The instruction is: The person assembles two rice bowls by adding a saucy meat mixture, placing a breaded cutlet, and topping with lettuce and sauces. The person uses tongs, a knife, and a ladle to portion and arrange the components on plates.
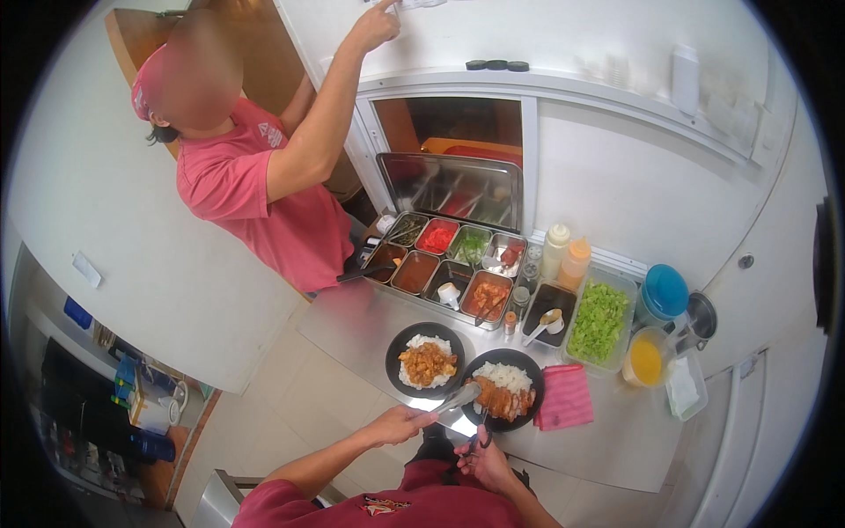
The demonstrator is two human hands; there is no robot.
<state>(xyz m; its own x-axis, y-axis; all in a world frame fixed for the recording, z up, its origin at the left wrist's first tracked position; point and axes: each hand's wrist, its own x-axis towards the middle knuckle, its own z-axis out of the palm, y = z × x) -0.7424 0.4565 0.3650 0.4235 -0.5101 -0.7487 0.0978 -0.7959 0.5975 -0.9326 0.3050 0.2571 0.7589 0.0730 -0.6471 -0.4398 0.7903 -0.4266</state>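
Note:
My left hand [396, 424] grips metal tongs [455, 400], whose tips reach over the left rim of a black bowl [538, 376]. In that bowl, white rice [503, 376] lies beside browned, sliced meat [511, 401]. My right hand [486, 462] has its fingers in the dark handles of scissors [484, 435]. Their blades point up into the meat at the bowl's near side. To the left stands a second black bowl [394, 350], where rice is topped with a chunky brown stew [428, 365]. A folded pink cloth [564, 399] lies against the right bowl.
Behind the bowls is a steel topping rail [422, 300] with several filled pans and a raised lid [455, 188]. Sauce bottles [556, 251], a tub of chopped lettuce [599, 320] and a container of yellow liquid [645, 360] stand right. A co-worker [264, 191] reaches up the wall at left.

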